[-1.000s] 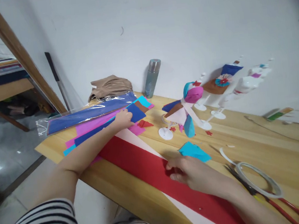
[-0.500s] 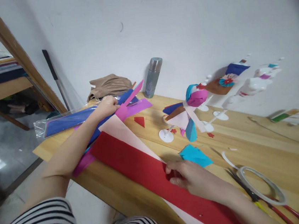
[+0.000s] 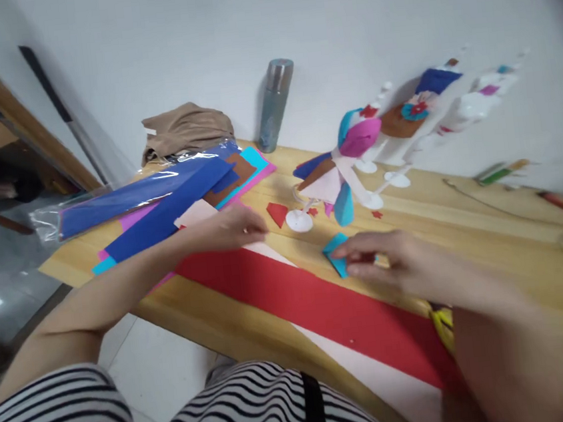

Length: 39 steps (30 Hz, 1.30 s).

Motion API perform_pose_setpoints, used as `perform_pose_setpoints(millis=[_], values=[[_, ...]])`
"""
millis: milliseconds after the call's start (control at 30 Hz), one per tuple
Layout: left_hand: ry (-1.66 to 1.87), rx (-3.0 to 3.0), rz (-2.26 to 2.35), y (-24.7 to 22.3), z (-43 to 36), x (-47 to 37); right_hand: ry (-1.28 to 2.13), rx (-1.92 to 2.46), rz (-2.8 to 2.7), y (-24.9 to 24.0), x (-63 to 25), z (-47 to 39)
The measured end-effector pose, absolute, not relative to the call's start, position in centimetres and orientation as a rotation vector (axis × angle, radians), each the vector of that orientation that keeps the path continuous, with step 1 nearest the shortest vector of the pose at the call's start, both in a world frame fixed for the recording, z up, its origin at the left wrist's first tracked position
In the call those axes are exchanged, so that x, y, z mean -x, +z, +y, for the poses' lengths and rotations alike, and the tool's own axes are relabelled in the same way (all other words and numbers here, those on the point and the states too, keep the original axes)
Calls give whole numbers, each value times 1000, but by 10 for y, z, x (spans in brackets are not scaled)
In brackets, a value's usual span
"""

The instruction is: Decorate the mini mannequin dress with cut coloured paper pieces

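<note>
Running slantwise across the near part of the table (image 3: 196,314), the red strip (image 3: 280,292) has its long axis from under the left forearm (image 3: 132,280) down toward the right forearm (image 3: 493,309), with a pale pink sheet (image 3: 370,379) showing beneath it. The left hand (image 3: 235,226) hangs above the strip's far left end, fingers loosely curled; nothing shows in its grasp. Just beyond the strip lies the small cyan piece (image 3: 334,242), much nearer the right hand (image 3: 397,256), which reaches in from the right, its thumb and forefinger almost together at it (blur hides whether they pinch or merely touch). Farther off come a red scrap (image 3: 277,215) and, against the wall, a flask (image 3: 275,107).
</note>
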<state>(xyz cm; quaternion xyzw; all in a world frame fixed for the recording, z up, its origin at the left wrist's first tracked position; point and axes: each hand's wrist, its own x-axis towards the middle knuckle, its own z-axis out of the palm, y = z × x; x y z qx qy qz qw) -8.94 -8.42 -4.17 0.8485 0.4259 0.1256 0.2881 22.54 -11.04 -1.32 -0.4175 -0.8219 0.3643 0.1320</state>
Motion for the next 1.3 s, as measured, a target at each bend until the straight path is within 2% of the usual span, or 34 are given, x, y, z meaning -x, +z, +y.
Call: perform_pose_setpoints(millis=[67, 200, 400, 500, 700, 900, 1100, 1300], values=[[201, -2432, 942, -55, -105, 63, 908, 1242, -2381, 11, -240, -111], [-20, -2728, 911, -73, -124, 31, 823, 1411, -2435, 28, -264, -112], [-203, -2754, 1060, -62, -121, 20, 975, 1610, -2500, -20, -304, -130], [-286, -2733, 1035, -58, -120, 19, 814, 1803, -2330, -41, -330, -149], [-214, -2792, 927, -64, -120, 15, 548, 2021, -2152, -68, -369, -183], [-190, -2757, 951, -62, -122, 7, 388, 2240, -2014, -85, -368, -201], [-162, -2697, 909, -63, -122, -1, 223, 2129, -2052, -98, -365, -212], [-187, -2780, 687, -59, -112, 8, 355, 2196, -1869, -103, -383, -199]])
